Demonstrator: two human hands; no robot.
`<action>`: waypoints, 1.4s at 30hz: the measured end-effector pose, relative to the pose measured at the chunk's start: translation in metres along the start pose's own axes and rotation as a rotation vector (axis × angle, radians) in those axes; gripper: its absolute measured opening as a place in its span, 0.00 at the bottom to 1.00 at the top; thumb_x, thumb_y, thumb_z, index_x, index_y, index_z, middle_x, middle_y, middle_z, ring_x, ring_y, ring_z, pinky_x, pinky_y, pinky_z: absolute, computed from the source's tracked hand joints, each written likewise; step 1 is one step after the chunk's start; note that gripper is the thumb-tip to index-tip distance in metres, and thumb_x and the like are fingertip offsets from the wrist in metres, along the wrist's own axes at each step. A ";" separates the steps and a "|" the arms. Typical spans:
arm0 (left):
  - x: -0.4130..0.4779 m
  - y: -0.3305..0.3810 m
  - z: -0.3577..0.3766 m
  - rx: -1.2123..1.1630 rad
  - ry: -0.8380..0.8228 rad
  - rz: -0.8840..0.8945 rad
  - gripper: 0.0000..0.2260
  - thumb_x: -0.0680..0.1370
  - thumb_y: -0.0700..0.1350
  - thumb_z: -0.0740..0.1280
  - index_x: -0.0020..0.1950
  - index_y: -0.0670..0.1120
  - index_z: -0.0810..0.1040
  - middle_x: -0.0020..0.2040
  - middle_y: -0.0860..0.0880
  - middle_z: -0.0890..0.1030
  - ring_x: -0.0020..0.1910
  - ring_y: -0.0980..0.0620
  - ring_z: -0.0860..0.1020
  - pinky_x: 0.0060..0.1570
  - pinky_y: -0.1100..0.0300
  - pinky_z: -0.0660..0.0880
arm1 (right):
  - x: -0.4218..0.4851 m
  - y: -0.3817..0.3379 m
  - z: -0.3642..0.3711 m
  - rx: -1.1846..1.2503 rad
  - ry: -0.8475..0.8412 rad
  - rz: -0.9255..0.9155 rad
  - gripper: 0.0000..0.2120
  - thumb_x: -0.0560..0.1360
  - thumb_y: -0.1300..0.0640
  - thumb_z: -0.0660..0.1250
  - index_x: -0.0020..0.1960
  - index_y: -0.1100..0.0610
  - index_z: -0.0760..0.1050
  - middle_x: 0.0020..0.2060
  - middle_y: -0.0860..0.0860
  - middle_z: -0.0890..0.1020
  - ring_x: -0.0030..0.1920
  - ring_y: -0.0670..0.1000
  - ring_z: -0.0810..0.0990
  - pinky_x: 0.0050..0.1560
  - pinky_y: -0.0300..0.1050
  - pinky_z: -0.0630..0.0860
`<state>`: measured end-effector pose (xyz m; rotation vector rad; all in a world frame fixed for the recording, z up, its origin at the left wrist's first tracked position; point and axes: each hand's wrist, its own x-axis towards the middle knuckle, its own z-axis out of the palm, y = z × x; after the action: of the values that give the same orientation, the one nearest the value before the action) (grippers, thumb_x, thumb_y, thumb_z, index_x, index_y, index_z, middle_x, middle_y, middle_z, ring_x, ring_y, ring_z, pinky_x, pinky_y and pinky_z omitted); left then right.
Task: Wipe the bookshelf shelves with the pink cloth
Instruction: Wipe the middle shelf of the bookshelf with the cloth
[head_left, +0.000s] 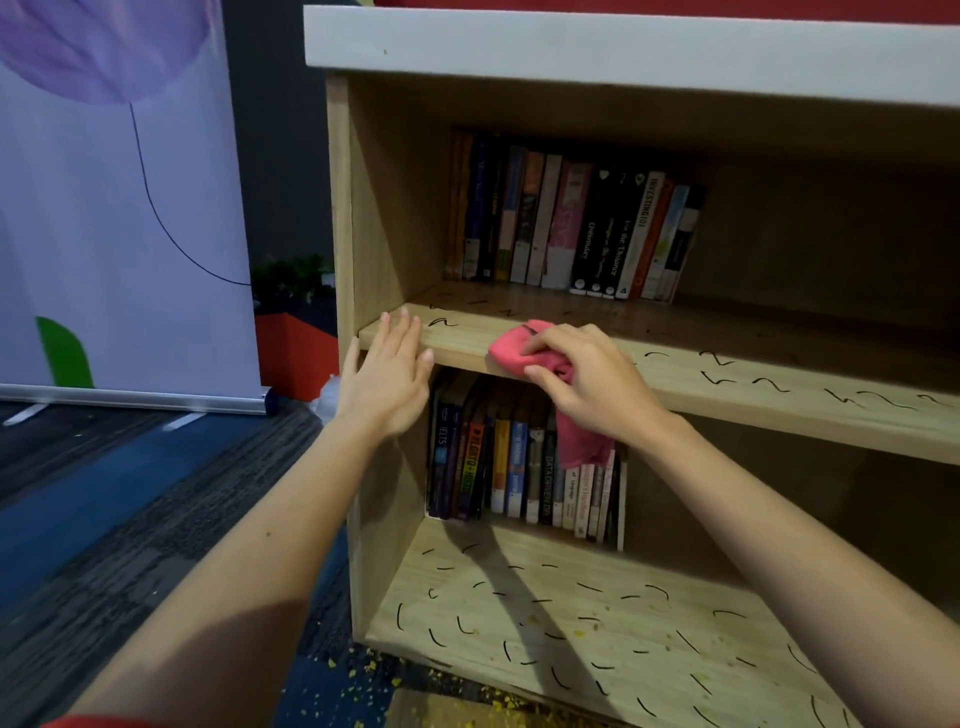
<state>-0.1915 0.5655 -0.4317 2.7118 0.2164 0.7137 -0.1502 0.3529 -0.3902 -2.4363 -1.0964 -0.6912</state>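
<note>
Pink cloth (511, 349) on shelf (779, 397), tail hanging down, right grip (597, 384) grasping; left grip (387, 382) released

Right hand (597, 382) gripping pink cloth (511, 349) on middle shelf (753, 384) edge; left hand (387, 379) flat beside it, fingers straight.

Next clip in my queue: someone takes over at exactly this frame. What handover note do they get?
Left hand: open, fingers flat on the middle shelf's front edge, at its left end.
Right hand: grips the pink cloth on that edge; one end of the cloth hangs in front of the lower books.
Done: little to show; black marks lie on both sides of the cloth.
Left: the middle shelf, then the bottom shelf with its marks and yellow crumbs.
</note>
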 end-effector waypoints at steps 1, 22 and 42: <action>-0.002 0.004 0.001 0.018 0.019 0.019 0.23 0.83 0.51 0.45 0.78 0.48 0.48 0.78 0.53 0.46 0.76 0.57 0.41 0.72 0.54 0.36 | -0.005 0.003 -0.002 -0.012 0.009 -0.011 0.11 0.77 0.55 0.65 0.59 0.53 0.76 0.55 0.48 0.79 0.50 0.49 0.69 0.51 0.44 0.68; 0.019 0.024 0.005 0.045 -0.039 0.177 0.23 0.81 0.59 0.50 0.75 0.54 0.60 0.74 0.54 0.63 0.74 0.54 0.57 0.72 0.57 0.46 | 0.044 -0.015 0.002 -0.160 -0.155 0.215 0.14 0.74 0.60 0.63 0.58 0.53 0.80 0.55 0.52 0.81 0.60 0.56 0.74 0.56 0.50 0.75; 0.018 0.019 0.017 -0.083 0.105 0.224 0.20 0.80 0.56 0.55 0.72 0.52 0.67 0.70 0.54 0.70 0.70 0.53 0.62 0.67 0.59 0.48 | 0.054 -0.003 -0.008 -0.149 -0.209 0.286 0.15 0.74 0.61 0.62 0.57 0.53 0.81 0.56 0.51 0.81 0.59 0.56 0.75 0.55 0.54 0.76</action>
<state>-0.1664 0.5475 -0.4305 2.6474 -0.0939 0.9072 -0.1232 0.3823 -0.3524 -2.7687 -0.7653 -0.4492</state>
